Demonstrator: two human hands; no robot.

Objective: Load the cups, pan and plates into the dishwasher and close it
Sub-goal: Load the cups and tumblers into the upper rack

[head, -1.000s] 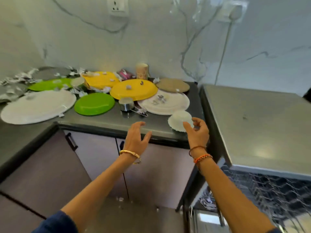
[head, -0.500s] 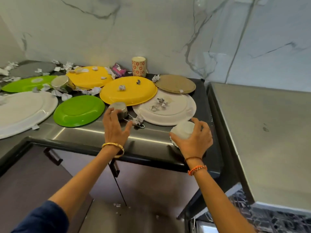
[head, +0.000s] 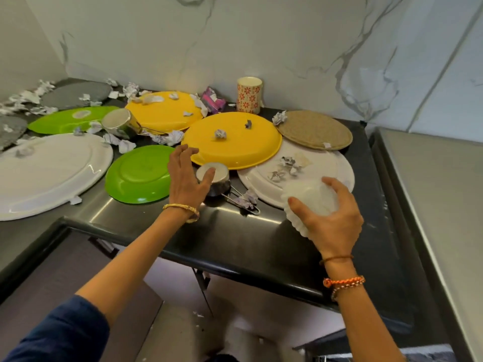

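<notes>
Counter (head: 261, 231) holds every plate unloaded; left hand (head: 187, 178) clasps steel cup (head: 213, 178), right hand (head: 332, 218) grips white cup (head: 311, 197) at front edge.

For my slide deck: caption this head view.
Left hand on small steel pan, right hand gripping white fluted cup beside plates.

**Single head view, looking down over the counter**

One wide-angle camera, worn on the head. Faces forward and down, toward the marble wall (head: 261, 48). Near: both forearms enter from the bottom edge; left hand (head: 187, 178) and right hand (head: 330, 218) sit mid-frame. Dark counter (head: 248, 231) fills the middle, its front edge crossing the lower half. Lines bow toward the frame edges. No second view, so no overlap.
</notes>
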